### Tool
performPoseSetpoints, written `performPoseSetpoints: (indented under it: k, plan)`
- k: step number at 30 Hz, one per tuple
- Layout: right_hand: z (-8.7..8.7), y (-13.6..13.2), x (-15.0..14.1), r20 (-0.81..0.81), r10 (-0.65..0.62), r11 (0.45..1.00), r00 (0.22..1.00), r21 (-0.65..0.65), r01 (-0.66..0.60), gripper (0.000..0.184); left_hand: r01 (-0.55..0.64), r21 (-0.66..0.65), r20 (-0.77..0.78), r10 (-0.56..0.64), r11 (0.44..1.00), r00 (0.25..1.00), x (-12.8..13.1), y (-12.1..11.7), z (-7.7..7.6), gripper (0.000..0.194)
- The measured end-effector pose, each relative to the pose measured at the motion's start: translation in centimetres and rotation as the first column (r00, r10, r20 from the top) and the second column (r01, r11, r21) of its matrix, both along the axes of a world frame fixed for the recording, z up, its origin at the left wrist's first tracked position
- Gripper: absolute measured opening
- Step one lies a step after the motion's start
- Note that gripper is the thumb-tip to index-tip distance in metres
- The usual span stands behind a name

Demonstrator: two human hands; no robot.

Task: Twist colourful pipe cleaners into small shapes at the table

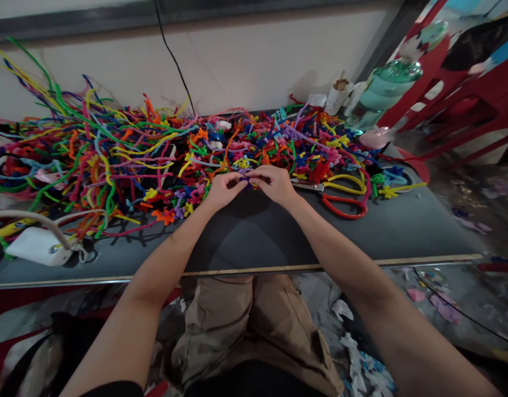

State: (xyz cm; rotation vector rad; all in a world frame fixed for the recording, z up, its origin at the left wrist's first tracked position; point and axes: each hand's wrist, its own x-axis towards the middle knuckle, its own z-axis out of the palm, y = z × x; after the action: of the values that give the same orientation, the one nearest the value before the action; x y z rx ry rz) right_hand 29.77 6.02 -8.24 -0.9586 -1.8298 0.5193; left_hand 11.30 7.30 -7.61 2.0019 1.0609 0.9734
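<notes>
Both hands are together near the front edge of the pile. Left hand (224, 191) and right hand (275, 183) — fingertips nearly meeting, both pinched on a small purple fuzzy piece (248, 184). Its exact shape is mostly hidden by the fingers. The piece sits between the hands, over the dark tabletop (254, 237).

Behind it: long pile of multicolored fuzzy stems (125, 135), loose long lengths on the left, small twisted shapes toward the middle and right. Scissors (320, 188) lie just right of the right hand, one yellow handle loop, one red, blades pointing at the hand.

White box (41, 246) at the left end, curved gray neck over it. Far right corner: paper cup (338, 98) beside a green-tinted clear bottle (381, 92). Black cable (176, 60) hangs down in front of the wall — lower end meets the pile.
</notes>
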Motion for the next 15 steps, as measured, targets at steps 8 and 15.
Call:
performPoseSetpoints:
  k: [8, 15]
  plan:
    - [0.03, -0.18, 0.29, 0.056, 0.03, 0.998, 0.998, -0.058, -0.027, 0.016, 0.129, -0.127, -0.008, -0.131, 0.983, 0.991, -0.56, 0.44, -0.18, 0.03]
    - [-0.58, -0.31, 0.18, 0.071, 0.063, 0.995, 0.995, -0.08, -0.058, 0.014, 0.21, -0.227, -0.025, -0.221, 0.951, 0.975, -0.92, 0.77, -0.72, 0.027]
